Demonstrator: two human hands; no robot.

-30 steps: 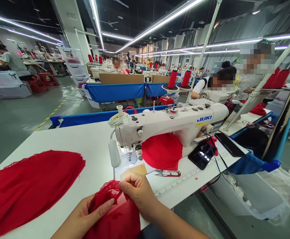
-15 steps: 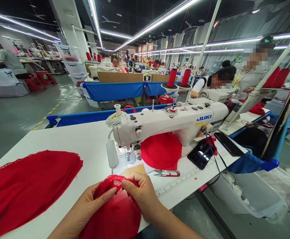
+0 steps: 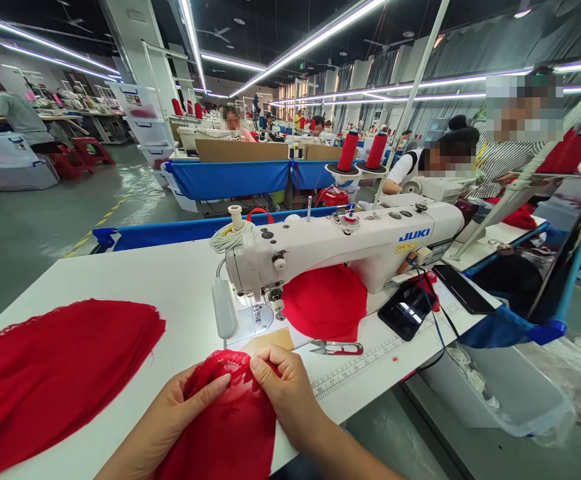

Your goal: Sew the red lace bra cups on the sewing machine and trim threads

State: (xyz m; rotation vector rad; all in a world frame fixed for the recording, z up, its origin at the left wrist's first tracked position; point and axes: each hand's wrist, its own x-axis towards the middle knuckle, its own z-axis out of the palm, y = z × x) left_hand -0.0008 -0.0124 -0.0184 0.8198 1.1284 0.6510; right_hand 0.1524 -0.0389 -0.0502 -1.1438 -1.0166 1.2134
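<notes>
A red piece of fabric [image 3: 230, 427] with a lace edge hangs between my two hands at the table's front edge. On its left side, my left hand [image 3: 190, 403] pinches the cloth, thumb on top. My right hand [image 3: 283, 390] grips the upper right of the lace edge between thumb and bent fingers. Just beyond stands a white sewing machine [image 3: 320, 247], its needle area a little ahead of my hands. Another red fabric piece [image 3: 328, 303] lies under the machine's arm. To the left, a stack of red fabric pieces [image 3: 65, 380] rests flat on the white table [image 3: 190, 293].
Thread snips [image 3: 338, 348] lie right of the needle plate, near a printed ruler [image 3: 355, 370]. Two phones, one a black phone [image 3: 405, 310], sit by the machine's base. A plastic bin [image 3: 495, 393] stands below at right. Co-workers sit and stand behind the machine.
My right hand has shifted slightly along the lace edge, and the fabric below now hangs straighter and narrower. The view has moved a little.
</notes>
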